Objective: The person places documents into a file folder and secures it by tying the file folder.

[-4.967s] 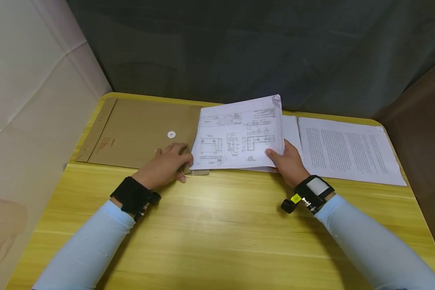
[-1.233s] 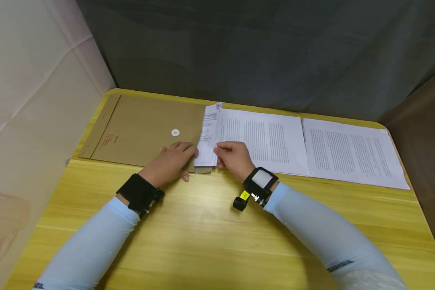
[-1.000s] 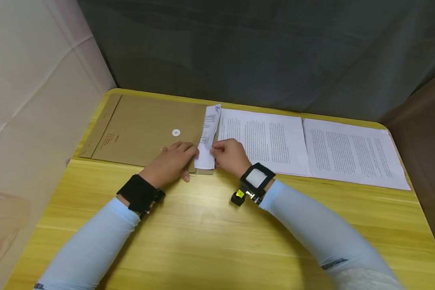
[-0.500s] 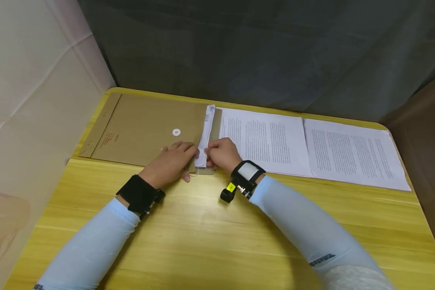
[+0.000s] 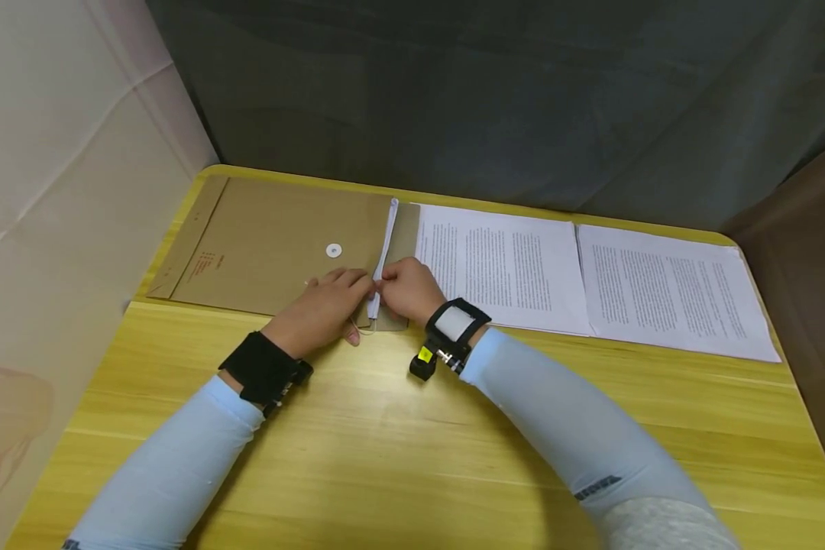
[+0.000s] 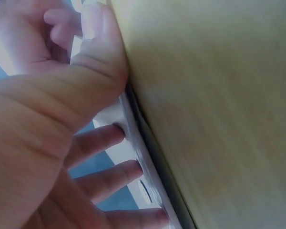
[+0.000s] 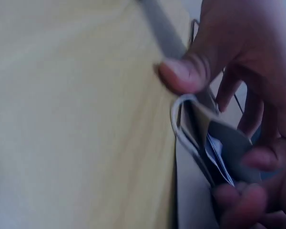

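A brown envelope (image 5: pixel 275 244) with a white button disc (image 5: pixel 333 250) lies flat at the table's back left, its flap (image 5: pixel 404 225) open to the right. Only a thin white edge of a paper stack (image 5: pixel 385 248) shows at its mouth. My left hand (image 5: pixel 344 294) holds the envelope's mouth at the near corner, thumb (image 6: pixel 97 52) on top and fingers underneath. My right hand (image 5: pixel 399 284) pinches the near end of the paper stack (image 7: pixel 193 129) between thumb (image 7: pixel 181 74) and fingers, right against the left hand.
Two stacks of printed sheets lie side by side to the right of the envelope, one (image 5: pixel 502 263) in the middle and one (image 5: pixel 667 286) at the far right. The yellow wooden table (image 5: pixel 412 443) is walled by cloth screens on the left and behind.
My right hand has slid the paper stack leftward into the envelope; a wide drawing sheet showed before, now only a thin edge. The left hand has stayed put on the envelope.
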